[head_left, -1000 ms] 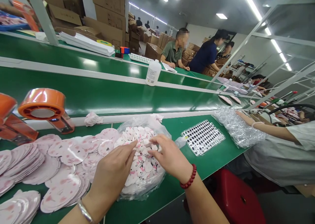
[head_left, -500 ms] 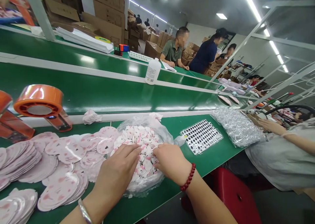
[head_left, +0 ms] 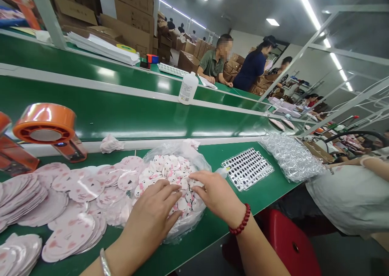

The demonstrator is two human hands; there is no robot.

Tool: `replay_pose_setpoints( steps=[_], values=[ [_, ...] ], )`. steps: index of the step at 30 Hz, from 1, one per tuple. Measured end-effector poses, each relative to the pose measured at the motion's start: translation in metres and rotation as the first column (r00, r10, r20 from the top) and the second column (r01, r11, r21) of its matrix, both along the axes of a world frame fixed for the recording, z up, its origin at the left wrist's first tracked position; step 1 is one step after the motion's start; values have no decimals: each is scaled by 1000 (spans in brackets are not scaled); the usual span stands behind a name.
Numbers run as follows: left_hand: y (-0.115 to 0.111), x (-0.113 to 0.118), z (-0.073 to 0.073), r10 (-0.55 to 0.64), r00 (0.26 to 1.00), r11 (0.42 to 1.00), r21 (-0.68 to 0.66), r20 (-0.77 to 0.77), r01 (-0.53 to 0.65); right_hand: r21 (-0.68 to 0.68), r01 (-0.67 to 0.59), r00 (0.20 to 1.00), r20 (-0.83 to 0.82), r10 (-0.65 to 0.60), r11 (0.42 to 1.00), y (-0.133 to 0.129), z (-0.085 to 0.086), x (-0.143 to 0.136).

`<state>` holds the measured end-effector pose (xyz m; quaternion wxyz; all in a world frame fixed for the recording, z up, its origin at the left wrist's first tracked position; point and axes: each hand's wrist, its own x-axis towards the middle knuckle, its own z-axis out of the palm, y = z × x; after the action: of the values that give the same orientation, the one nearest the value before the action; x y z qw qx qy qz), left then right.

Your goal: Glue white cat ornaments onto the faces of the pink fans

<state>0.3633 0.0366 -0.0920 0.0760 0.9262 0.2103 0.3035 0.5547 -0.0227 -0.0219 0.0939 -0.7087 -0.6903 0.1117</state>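
Observation:
A clear plastic bag (head_left: 190, 225) lies spread on the green bench, heaped with small white pieces (head_left: 165, 164) printed with pink and black animal faces. My left hand (head_left: 154, 211) rests over the near left of the heap, fingers and thumb apart, holding nothing that I can see. At the heap's right side is my right hand (head_left: 215, 193), its thumb and forefinger apart and touching or just above the pieces. Pink printed discs (head_left: 86, 187) lie in overlapping stacks left of the bag. A sheet of black oval pieces (head_left: 247, 168) lies to the right.
An orange handheld fan (head_left: 45, 124) stands at the left. A white bottle (head_left: 188, 88) stands on the ledge behind. Bubble wrap (head_left: 291, 156) lies at the right, near a co-worker's pale clothing (head_left: 343, 199). A red stool (head_left: 288, 243) is below the bench edge.
My left hand has shifted slightly right, its thumb now spread from the fingers. My right hand has turned and its thumb and forefinger have parted. The co-worker's arm at right has drawn back.

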Motion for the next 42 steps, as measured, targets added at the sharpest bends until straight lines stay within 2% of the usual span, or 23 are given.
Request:
replay_pose_setpoints(
  steps=[4, 8, 11, 13, 17, 20, 25, 29, 32, 35, 37, 42],
  values=[
    [-2, 2, 1, 12, 1000, 1000, -16, -10, -12, 6, -12, 998, 56, 12, 1000, -25, -5, -1],
    [-4, 4, 0, 18, 1000, 999, -27, -11, -18, 93, -170, 973, 176, 152, 981, -47, -23, -2],
    [-5, 4, -1, 27, 999, 999, -44, -17, -28, 258, -230, 940, 309, 146, 938, -48, -36, -1],
    [-5, 4, -1, 32, 999, 998, -59, -26, -34, 334, -245, 933, 337, 127, 910, -43, -40, 0],
    [-3, 7, 4, 17, 998, 994, -103, -69, -24, 386, -246, 942, 310, 126, 889, -39, -41, 1],
    [-1, 20, 13, -36, 987, 990, -143, -156, 14, 404, -225, 951, 288, 111, 887, -45, -41, 1],
    [-3, 52, 24, -101, 938, 987, -148, -332, 54, 396, -123, 954, 301, -2, 910, -58, -36, -6],
    [-2, 63, 26, -90, 908, 991, -129, -410, 40, 351, 5, 937, 324, -127, 936, -61, -32, -17],
    [0, 65, 25, -59, 904, 993, -114, -423, 11, 198, 141, 943, 271, -193, 970, -62, -31, -24],
    [0, 66, 25, -65, 912, 994, -105, -406, 24, 48, 209, 946, 242, -215, 977, -63, -29, -28],
    [0, 65, 25, -39, 922, 996, -89, -385, 5, 22, 217, 943, 255, -215, 976, -64, -28, -30],
    [3, 47, 27, 133, 949, 989, -29, -287, -147, 67, 213, 918, 327, -223, 975, -64, -26, -26]
  ],
)
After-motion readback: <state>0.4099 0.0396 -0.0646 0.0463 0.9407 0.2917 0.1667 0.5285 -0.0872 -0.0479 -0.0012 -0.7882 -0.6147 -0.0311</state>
